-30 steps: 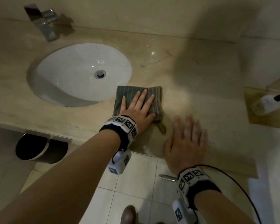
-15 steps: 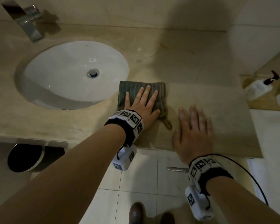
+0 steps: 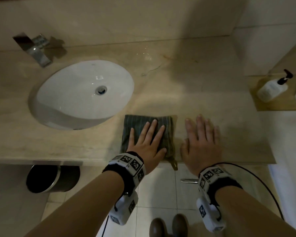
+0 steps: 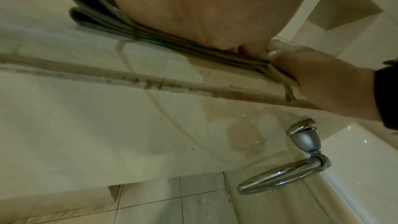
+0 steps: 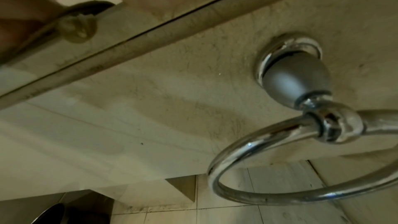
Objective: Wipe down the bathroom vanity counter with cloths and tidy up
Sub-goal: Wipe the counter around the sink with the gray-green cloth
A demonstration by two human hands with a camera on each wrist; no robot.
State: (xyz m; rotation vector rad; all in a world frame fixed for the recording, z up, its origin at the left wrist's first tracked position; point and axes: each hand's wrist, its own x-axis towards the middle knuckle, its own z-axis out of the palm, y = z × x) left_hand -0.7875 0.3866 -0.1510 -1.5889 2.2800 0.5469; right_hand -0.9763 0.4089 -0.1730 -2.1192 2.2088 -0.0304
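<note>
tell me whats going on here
A person is wiping a bathroom vanity counter. Their left hand presses flat on a folded dark striped cloth near the counter's front edge, just right of the sink. The right hand lies flat on the bare counter beside the cloth. A pump bottle stands on a shelf at far right.
</note>
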